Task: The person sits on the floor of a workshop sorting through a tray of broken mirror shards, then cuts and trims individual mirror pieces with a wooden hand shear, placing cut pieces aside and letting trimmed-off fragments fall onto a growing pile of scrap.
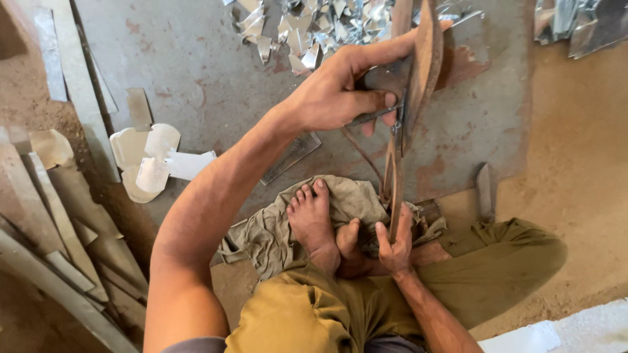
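Note:
My left hand (340, 95) reaches forward and pinches a thin grey metal strip (369, 117) between thumb and fingers, index finger stretched along the blades. The strip sits in the jaws of large rusty brown shears (424, 65) that stand nearly upright. My right hand (394, 245) is closed round the shears' lower handle (393, 189), close to my bare feet (313, 219). The feet rest on a crumpled grey-green cloth (268, 232).
A pile of shiny sheet-metal offcuts (314, 26) lies ahead on a rusty steel floor plate (196, 65). Pale cut shapes (150, 157) and long metal strips (65, 229) lie at the left. A small metal piece (485, 193) and a white block (562, 333) are at the right.

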